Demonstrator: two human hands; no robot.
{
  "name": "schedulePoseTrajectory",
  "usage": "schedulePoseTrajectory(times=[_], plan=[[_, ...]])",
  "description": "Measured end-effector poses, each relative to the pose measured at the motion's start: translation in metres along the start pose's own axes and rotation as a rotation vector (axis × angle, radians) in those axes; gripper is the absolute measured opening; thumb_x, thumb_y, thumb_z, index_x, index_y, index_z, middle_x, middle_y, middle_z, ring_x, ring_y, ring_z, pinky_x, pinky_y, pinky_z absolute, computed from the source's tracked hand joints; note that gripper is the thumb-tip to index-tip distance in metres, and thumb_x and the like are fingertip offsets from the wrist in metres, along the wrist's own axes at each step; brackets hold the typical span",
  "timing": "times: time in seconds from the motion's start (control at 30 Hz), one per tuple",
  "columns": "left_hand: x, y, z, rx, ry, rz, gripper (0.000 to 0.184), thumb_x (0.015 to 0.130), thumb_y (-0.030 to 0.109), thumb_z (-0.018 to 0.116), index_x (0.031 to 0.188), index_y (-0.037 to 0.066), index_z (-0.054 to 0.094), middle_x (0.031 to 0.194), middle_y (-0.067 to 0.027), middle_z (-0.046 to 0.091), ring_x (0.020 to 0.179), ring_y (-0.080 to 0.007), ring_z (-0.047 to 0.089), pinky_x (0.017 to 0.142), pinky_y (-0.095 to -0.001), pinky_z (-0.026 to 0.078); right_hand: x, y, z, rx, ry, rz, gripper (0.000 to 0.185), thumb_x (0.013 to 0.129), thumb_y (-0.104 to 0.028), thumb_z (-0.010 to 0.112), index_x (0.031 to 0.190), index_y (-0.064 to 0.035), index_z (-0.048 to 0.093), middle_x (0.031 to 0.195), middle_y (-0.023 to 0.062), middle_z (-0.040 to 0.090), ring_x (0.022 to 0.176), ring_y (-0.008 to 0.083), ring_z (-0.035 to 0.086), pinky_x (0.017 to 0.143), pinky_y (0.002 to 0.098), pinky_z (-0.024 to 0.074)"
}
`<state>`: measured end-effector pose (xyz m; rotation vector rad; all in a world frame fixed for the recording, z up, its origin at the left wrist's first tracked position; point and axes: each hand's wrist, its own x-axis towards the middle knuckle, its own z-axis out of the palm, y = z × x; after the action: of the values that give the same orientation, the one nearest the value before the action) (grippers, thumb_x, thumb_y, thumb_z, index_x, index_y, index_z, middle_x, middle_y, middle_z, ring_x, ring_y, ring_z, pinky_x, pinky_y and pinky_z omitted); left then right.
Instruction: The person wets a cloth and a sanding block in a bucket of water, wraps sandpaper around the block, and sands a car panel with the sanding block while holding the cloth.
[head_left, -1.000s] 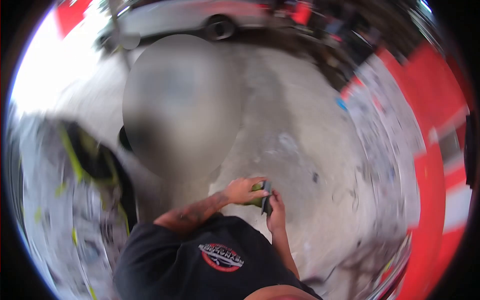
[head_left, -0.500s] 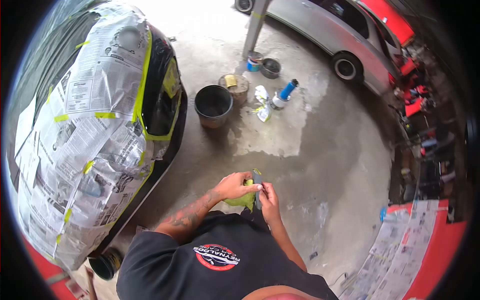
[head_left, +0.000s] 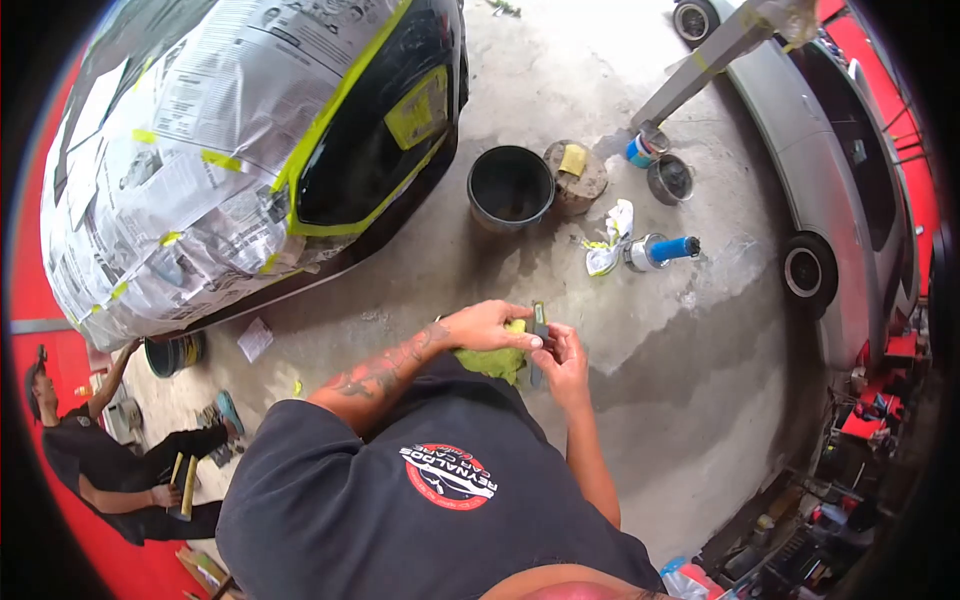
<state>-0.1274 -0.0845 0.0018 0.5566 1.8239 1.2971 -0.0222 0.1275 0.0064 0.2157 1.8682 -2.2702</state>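
Observation:
My left hand point(head_left: 490, 327) has a yellow-green cloth point(head_left: 490, 365) bunched under its palm. Its thumb and fingers also press on a narrow dark grey strip point(head_left: 540, 320) with a yellowish patch near its top end. From the other side, my right hand point(head_left: 565, 365) pinches the same strip, its fingers curled. Both hands are in front of my chest, above the wet concrete floor. What the strip is made of is too small to tell.
A car covered in newspaper point(head_left: 200, 190) and yellow tape fills the upper left. A black bucket point(head_left: 510, 190), a stump-like block point(head_left: 577, 195), cans, and a blue-topped tool point(head_left: 672, 250) stand ahead. A silver car point(head_left: 820, 130) is right. A co-worker point(head_left: 90, 450) crouches left, holding yellowish sticks.
My view has turned left, so the floor items and silver car sit further right and a co-worker has come into view. Both hands still hold the grey strip and cloth.

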Motion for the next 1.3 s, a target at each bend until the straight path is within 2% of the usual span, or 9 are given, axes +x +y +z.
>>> schedulePoseTrajectory(times=[0.2, 0.4, 0.47, 0.53, 0.77, 0.9, 1.0, 1.13, 1.3], plan=[[0.090, -0.019, -0.080, -0.302, 0.063, -0.208, 0.064, 0.088, 0.042, 0.082, 0.138, 0.006, 0.067, 0.119, -0.0097, 0.073, 0.110, -0.0164, 0.066, 0.103, -0.0346, 0.050, 0.069, 0.032, -0.071, -0.077, 0.212, 0.255, 0.053, 0.100, -0.018, 0.067, 0.148, -0.0032, 0.050, 0.134, 0.0130, 0.064, 0.121, 0.0197, 0.062, 0.103, 0.0350, 0.0489], [0.276, -0.218, -0.174, -0.309, 0.196, -0.402, 0.041, 0.080, 0.027, 0.086, 0.111, 0.004, 0.072, 0.101, -0.0049, 0.076, 0.092, -0.0148, 0.071, 0.088, -0.0355, 0.058, 0.068, 0.103, -0.145, 0.305, 0.800, 0.622, 0.061, 0.101, -0.015, 0.061, 0.155, -0.0089, 0.035, 0.138, 0.0163, 0.057, 0.122, 0.0362, 0.066, 0.099, 0.0417, 0.0543], [0.350, -0.288, -0.198, 0.005, 0.305, -0.460, 0.042, 0.077, 0.027, 0.084, 0.111, 0.004, 0.072, 0.098, -0.0103, 0.077, 0.090, -0.0197, 0.074, 0.087, -0.0376, 0.059, 0.063, 0.112, -0.163, 0.274, 0.906, 0.856, 0.055, 0.103, -0.017, 0.058, 0.153, -0.0100, 0.036, 0.135, 0.0158, 0.058, 0.117, 0.0332, 0.068, 0.092, 0.0402, 0.0566], [0.423, -0.352, -0.223, 0.176, 0.304, -0.467, 0.049, 0.075, 0.034, 0.083, 0.113, 0.006, 0.072, 0.109, -0.0191, 0.077, 0.105, -0.0362, 0.074, 0.092, -0.0454, 0.059, 0.057, 0.127, -0.177, 0.099, 0.892, 1.070, 0.052, 0.104, -0.019, 0.055, 0.152, -0.0087, 0.037, 0.134, 0.0159, 0.058, 0.113, 0.0307, 0.070, 0.088, 0.0387, 0.0571], [0.559, -0.510, -0.254, 0.650, 0.093, -0.806, 0.040, 0.094, 0.037, 0.065, 0.121, 0.009, 0.073, 0.123, -0.0190, 0.073, 0.115, -0.0392, 0.070, 0.097, -0.0509, 0.056, 0.128, 0.138, -0.193, -0.111, 0.764, 1.403, 0.054, 0.102, -0.019, 0.055, 0.151, -0.0038, 0.038, 0.119, 0.0129, 0.062, 0.107, 0.0225, 0.068, 0.089, 0.0341, 0.0537], [0.538, -0.631, -0.192, 0.961, 0.450, -0.398, 0.037, 0.102, 0.032, 0.051, 0.122, 0.010, 0.074, 0.122, -0.0206, 0.072, 0.116, -0.0402, 0.069, 0.098, -0.0514, 0.055, 0.166, 0.156, -0.218, -0.254, 0.639, 1.396, 0.054, 0.101, -0.016, 0.058, 0.151, -0.0043, 0.042, 0.122, 0.0114, 0.058, 0.103, 0.0184, 0.058, 0.098, 0.0330, 0.0463], [0.536, -0.594, -0.187, 0.655, -0.051, -0.794, 0.040, 0.094, 0.028, 0.062, 0.128, 0.007, 0.070, 0.127, -0.0235, 0.071, 0.117, -0.0394, 0.070, 0.105, -0.0502, 0.053, 0.197, 0.165, -0.227, -0.233, 0.601, 1.310, 0.053, 0.101, -0.016, 0.062, 0.150, -0.0048, 0.044, 0.122, 0.0104, 0.061, 0.109, 0.0202, 0.061, 0.099, 0.0348, 0.0478], [0.513, -0.500, -0.215, 0.329, 0.304, -0.883, 0.052, 0.080, 0.030, 0.077, 0.124, 0.004, 0.068, 0.119, -0.0252, 0.073, 0.117, -0.0415, 0.069, 0.102, -0.0516, 0.056, 0.214, 0.175, -0.244, -0.118, 0.547, 1.107, 0.052, 0.106, -0.025, 0.061, 0.151, -0.0060, 0.043, 0.124, 0.0109, 0.062, 0.114, 0.0239, 0.067, 0.097, 0.0371, 0.0518], [0.478, -0.374, -0.224, -0.059, 0.803, -0.594, 0.048, 0.072, 0.030, 0.085, 0.109, 0.003, 0.072, 0.104, -0.0209, 0.077, 0.099, -0.0381, 0.075, 0.091, -0.0462, 0.060, 0.306, 0.194, -0.252, -0.072, 0.416, 0.849, 0.047, 0.111, -0.040, 0.053, 0.146, -0.0106, 0.045, 0.118, 0.0095, 0.065, 0.099, 0.0241, 0.072, 0.078, 0.0351, 0.0581]])
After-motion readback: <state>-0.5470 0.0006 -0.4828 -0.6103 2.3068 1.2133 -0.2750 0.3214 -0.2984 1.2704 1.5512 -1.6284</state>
